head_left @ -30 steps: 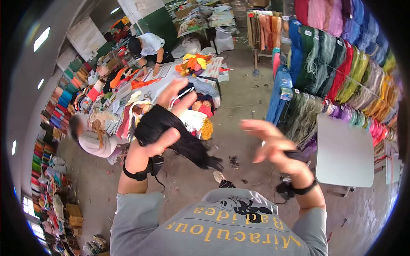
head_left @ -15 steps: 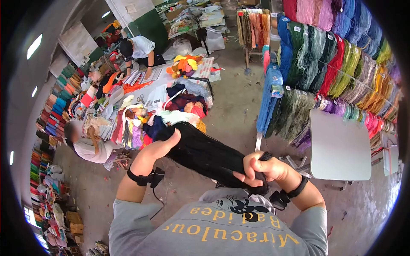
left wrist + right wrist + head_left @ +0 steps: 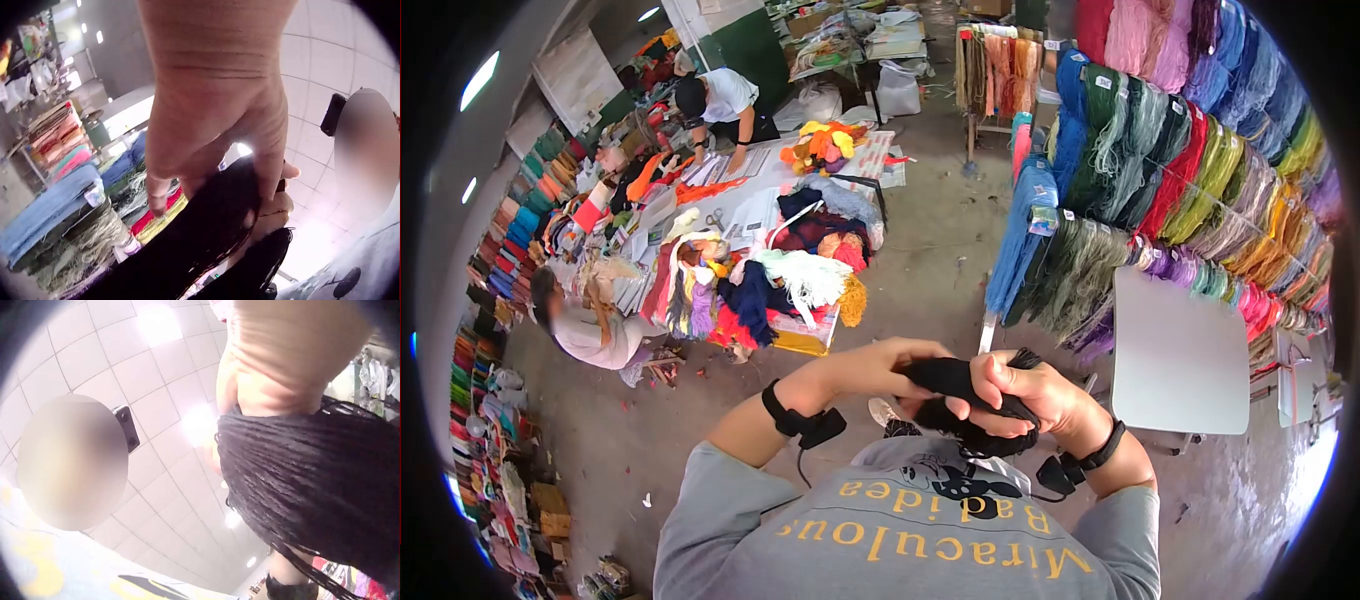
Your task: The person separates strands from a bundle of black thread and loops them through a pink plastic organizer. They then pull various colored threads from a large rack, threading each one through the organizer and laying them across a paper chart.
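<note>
A black skein of yarn [image 3: 948, 378] is bunched and folded between both hands, in front of the shirt. The right hand [image 3: 1040, 396] grips it with fingers curled over its front. From the other side, the left hand [image 3: 875, 370] reaches in, its fingertips partly hidden by the yarn. In the left wrist view, the left hand [image 3: 219, 119] has its thumb and fingers on either side of the black skein [image 3: 215, 203]. Many loose strands of the skein [image 3: 312, 481] spread below the right hand [image 3: 287, 369] in the right wrist view.
A table [image 3: 750, 225] on the left bears yarn bundles, papers and scissors. One person [image 3: 725, 105] leans over it and another [image 3: 595, 325] sits beside it. Racks of coloured skeins [image 3: 1180, 150] stand on the right, by a grey board [image 3: 1180, 350].
The right hand came to the skein and took hold of its end. The left hand then moved right along it to the right hand, and the outstretched skein is now folded up.
</note>
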`<state>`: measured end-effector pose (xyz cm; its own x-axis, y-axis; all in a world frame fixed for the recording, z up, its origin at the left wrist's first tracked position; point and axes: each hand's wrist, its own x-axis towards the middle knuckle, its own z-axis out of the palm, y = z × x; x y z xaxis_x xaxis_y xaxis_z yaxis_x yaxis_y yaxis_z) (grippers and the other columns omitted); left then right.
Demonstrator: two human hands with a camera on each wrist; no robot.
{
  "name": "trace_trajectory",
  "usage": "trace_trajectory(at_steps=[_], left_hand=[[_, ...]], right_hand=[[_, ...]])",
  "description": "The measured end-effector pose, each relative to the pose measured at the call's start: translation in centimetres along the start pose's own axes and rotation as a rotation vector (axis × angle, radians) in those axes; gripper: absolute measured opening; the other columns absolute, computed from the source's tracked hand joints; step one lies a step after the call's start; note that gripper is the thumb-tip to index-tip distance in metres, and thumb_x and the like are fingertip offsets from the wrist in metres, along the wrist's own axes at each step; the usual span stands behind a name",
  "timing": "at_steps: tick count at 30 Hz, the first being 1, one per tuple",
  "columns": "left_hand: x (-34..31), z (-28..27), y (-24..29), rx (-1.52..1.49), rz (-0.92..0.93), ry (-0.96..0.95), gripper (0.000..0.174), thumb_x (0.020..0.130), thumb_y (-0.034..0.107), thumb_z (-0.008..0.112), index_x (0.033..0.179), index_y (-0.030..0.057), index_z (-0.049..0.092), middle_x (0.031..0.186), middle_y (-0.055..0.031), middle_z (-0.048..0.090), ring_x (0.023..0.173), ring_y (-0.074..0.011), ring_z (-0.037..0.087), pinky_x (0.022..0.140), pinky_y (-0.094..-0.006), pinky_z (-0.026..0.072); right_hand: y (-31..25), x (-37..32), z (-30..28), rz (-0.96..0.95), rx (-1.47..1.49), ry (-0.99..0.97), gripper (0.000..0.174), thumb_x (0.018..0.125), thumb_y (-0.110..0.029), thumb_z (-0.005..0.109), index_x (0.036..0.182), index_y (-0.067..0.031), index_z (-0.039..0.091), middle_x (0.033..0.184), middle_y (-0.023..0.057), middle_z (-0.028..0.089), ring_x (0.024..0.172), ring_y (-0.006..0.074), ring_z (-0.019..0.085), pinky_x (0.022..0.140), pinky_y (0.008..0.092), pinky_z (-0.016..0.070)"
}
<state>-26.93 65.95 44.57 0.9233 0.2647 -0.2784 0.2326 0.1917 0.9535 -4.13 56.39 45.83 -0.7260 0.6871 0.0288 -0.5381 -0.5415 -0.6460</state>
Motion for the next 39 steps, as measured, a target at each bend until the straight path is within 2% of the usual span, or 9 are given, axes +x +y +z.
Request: trace_trajectory(at_steps=[4,11,18,21,24,29,33,35,39], left_hand=[[-0.5,-3.3,-2.4,-0.32,-0.084,-0.068,0.038,0.087,0.019,0.046,0.118,-0.0026,0.049,0.048,-0.0037,0.051,0.036,-0.0099,0.045,0.054,-0.0259,0.0461],[-0.7,-0.7,1.2,-0.226,-0.417,-0.631,0.046,0.089,0.016,0.048,0.13,-0.0052,0.043,0.047,-0.0027,0.049,0.036,-0.0075,0.041,0.037,-0.0221,0.0311],[-2.7,-2.2,5.9,-0.535,0.746,-0.269,0.058,0.099,0.044,0.032,0.149,0.0218,0.014,0.073,-0.0134,0.065,0.032,-0.011,0.047,0.035,-0.0253,0.0416],[-1.7,-2.4,9.4,-0.406,0.899,0.079,0.056,0.097,0.017,0.042,0.148,0.0194,0.019,0.135,-0.0179,0.047,0.059,-0.0175,0.064,0.083,-0.0318,0.052],[-0.4,0.0,10.8,0.996,0.696,0.393,0.055,0.087,0.01,0.051,0.14,0.005,0.037,0.146,-0.0192,0.034,0.123,-0.0315,0.047,0.102,-0.0384,0.0379],[1.2,-0.6,10.3,1.914,0.284,0.439,0.057,0.08,0.003,0.052,0.136,0.0078,0.045,0.125,-0.0181,0.055,0.109,-0.0299,0.058,0.081,-0.0379,0.0501],[3.2,-6.8,2.4,1.08,-0.234,-0.567,0.079,0.079,-0.002,0.06,0.147,0.0107,0.022,0.142,-0.0171,0.04,0.133,-0.0282,0.033,0.111,-0.0356,0.021],[3.4,-4.4,2.3,0.528,-0.443,-0.808,0.082,0.081,0.003,0.065,0.148,0.0099,0.018,0.137,-0.0148,0.045,0.126,-0.0267,0.042,0.106,-0.0379,0.0322],[3.8,0.3,2.7,-0.259,-0.23,-0.555,0.062,0.082,0.005,0.066,0.137,0.0021,0.039,0.119,-0.0118,0.058,0.1,-0.0209,0.062,0.082,-0.0297,0.0505]], right_hand=[[-1.6,-1.9,-0.7,-0.093,-0.141,0.065,0.041,0.095,-0.039,0.049,0.077,-0.0022,0.052,0.085,0.0173,0.054,0.038,0.0071,0.04,0.033,0.0184,0.0277],[-2.5,-3.5,-4.3,-0.095,-0.341,0.013,0.041,0.092,-0.038,0.056,0.074,-0.0012,0.058,0.079,0.0192,0.06,0.042,0.0114,0.044,0.038,0.0225,0.0329],[-0.6,-3.3,-6.0,-0.07,-0.285,-0.376,0.042,0.093,-0.036,0.054,0.076,0.0013,0.063,0.087,0.0203,0.06,0.056,0.0179,0.053,0.055,0.0301,0.0445],[-0.4,-3.1,-6.0,-0.034,-0.204,-0.358,0.041,0.094,-0.036,0.054,0.079,0.0018,0.063,0.087,0.0196,0.06,0.054,0.0156,0.051,0.052,0.0282,0.0428],[-0.7,-2.5,-4.6,0.022,-0.244,-0.077,0.042,0.093,-0.038,0.054,0.077,0.0002,0.059,0.079,0.013,0.059,0.051,0.0117,0.047,0.047,0.0241,0.0373],[-1.5,-1.8,-3.6,-0.119,-0.46,0.125,0.041,0.094,-0.039,0.054,0.076,-0.0025,0.057,0.072,0.006,0.057,0.052,0.0096,0.046,0.047,0.0232,0.0363],[-1.8,-0.8,-3.3,-0.202,-0.815,0.235,0.039,0.096,-0.035,0.052,0.076,-0.0026,0.057,0.068,0.0019,0.055,0.06,0.0096,0.049,0.055,0.0245,0.0399],[-2.0,-0.4,-3.1,-0.275,-0.94,0.181,0.035,0.096,-0.032,0.053,0.078,-0.0018,0.057,0.067,0.002,0.055,0.063,0.011,0.051,0.06,0.0263,0.0422],[-2.4,-0.8,-4.6,-0.311,-1.142,0.186,0.03,0.095,-0.026,0.054,0.08,-0.0004,0.058,0.07,0.007,0.058,0.065,0.0161,0.055,0.063,0.0302,0.0456]])
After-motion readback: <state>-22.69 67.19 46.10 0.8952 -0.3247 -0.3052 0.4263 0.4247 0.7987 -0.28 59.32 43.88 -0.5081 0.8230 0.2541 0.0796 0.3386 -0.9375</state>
